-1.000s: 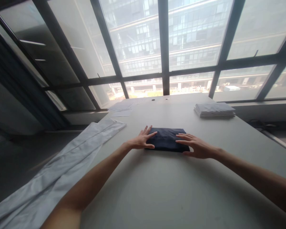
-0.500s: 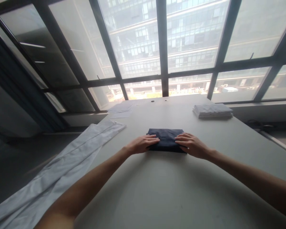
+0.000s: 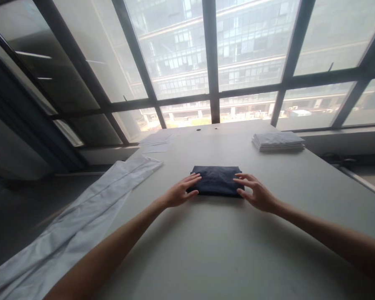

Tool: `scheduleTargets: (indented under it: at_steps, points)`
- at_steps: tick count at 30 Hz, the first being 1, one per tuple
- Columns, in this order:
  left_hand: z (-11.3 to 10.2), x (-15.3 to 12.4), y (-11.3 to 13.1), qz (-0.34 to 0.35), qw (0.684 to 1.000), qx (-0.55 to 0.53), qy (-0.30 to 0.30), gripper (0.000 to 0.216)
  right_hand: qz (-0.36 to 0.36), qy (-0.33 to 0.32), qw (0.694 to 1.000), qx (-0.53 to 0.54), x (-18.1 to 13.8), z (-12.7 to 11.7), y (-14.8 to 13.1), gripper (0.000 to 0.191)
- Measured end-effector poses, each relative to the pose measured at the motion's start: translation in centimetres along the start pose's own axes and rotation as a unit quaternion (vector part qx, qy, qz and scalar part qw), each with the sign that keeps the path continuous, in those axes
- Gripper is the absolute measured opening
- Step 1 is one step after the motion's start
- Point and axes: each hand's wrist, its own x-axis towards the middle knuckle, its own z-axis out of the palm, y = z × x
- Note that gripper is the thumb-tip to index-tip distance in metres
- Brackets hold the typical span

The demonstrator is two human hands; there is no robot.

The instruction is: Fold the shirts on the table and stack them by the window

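Observation:
A dark navy folded cloth (image 3: pixel 218 181), a neat rectangle that looks like a folded garment, lies on the white table (image 3: pixel 212 246). At its left end is my left hand (image 3: pixel 181 191), fingers apart, the fingertips over the edge of the fabric. My right hand (image 3: pixel 256 193) is at the right end with fingers spread and thumb near the front corner. Neither hand grips the cloth; whether the fingertips touch it I cannot tell.
A stack of folded white cloths (image 3: pixel 278 141) sits at the back right of the table. White fabric (image 3: pixel 81 216) drapes along the left edge. Flat white sheets (image 3: pixel 158 141) lie at the back left. Large windows (image 3: pixel 212 62) rise behind, with a dark curtain (image 3: pixel 28 112) at left.
Both hands have drawn slightly outward and their fingers have spread, where before they lay flat upon the navy cloth. The cloth keeps its place, and the view has tilted a little.

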Motion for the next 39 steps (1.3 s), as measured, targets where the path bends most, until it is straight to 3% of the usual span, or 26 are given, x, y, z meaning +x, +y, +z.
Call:
scheduleTargets:
  at_steps: [2, 3, 5, 8, 13, 16, 19, 21, 26, 31, 35, 39]
  points:
    - [-0.3, -0.1, -0.4, -0.126, 0.986, -0.069, 0.082, 0.067, 0.169, 0.055, 0.978, 0.11, 0.0, -0.7, -0.4, 0.028]
    - [-0.5, -0.1, -0.7, -0.191, 0.97, -0.112, 0.102, 0.071, 0.249, 0.047, 0.951, 0.175, 0.1, -1.2, -0.7, 0.022]
    - [-1.3, -0.1, -1.1, -0.284, 0.935, -0.197, 0.081, 0.08, 0.363, -0.014, 0.882, 0.301, 0.4, -2.3, -1.2, 0.01]
    - [-2.9, 0.1, -1.5, -0.317, 0.907, -0.275, -0.017, 0.079, 0.431, -0.08, 0.802, 0.405, 1.1, -3.5, -1.6, 0.008]
    - [-4.0, 1.4, -1.5, -0.34, 0.894, -0.268, -0.116, 0.054, 0.514, -0.11, 0.736, 0.427, 2.7, -3.5, -1.0, 0.008]
    - [-4.0, 2.3, -1.1, -0.356, 0.887, -0.261, -0.136, 0.051, 0.519, -0.128, 0.736, 0.414, 3.3, -2.7, -1.0, 0.012]
    - [-4.2, 2.9, -0.4, -0.363, 0.87, -0.306, -0.13, 0.044, 0.486, -0.113, 0.779, 0.38, 3.5, -2.0, -1.6, 0.015]
    - [-4.2, 3.1, 0.0, -0.364, 0.847, -0.367, -0.123, 0.036, 0.473, -0.102, 0.792, 0.374, 3.5, -1.7, -2.0, 0.014]
    - [-2.8, 3.2, 0.3, -0.374, 0.764, -0.526, -0.018, 0.017, 0.476, -0.061, 0.747, 0.46, 3.7, -1.4, -2.4, 0.012]
    - [-1.4, 3.7, 1.5, -0.359, 0.698, -0.609, 0.113, 0.027, 0.483, 0.024, 0.716, 0.503, 3.9, -2.5, -2.3, 0.009]
    - [-2.1, 5.1, 4.0, -0.324, 0.701, -0.613, 0.169, 0.047, 0.456, 0.058, 0.709, 0.535, 4.1, -5.3, -2.1, 0.01]
    - [-3.3, 7.4, 6.6, -0.295, 0.739, -0.592, 0.129, 0.041, 0.434, 0.069, 0.71, 0.551, 3.8, -9.4, -1.6, 0.009]
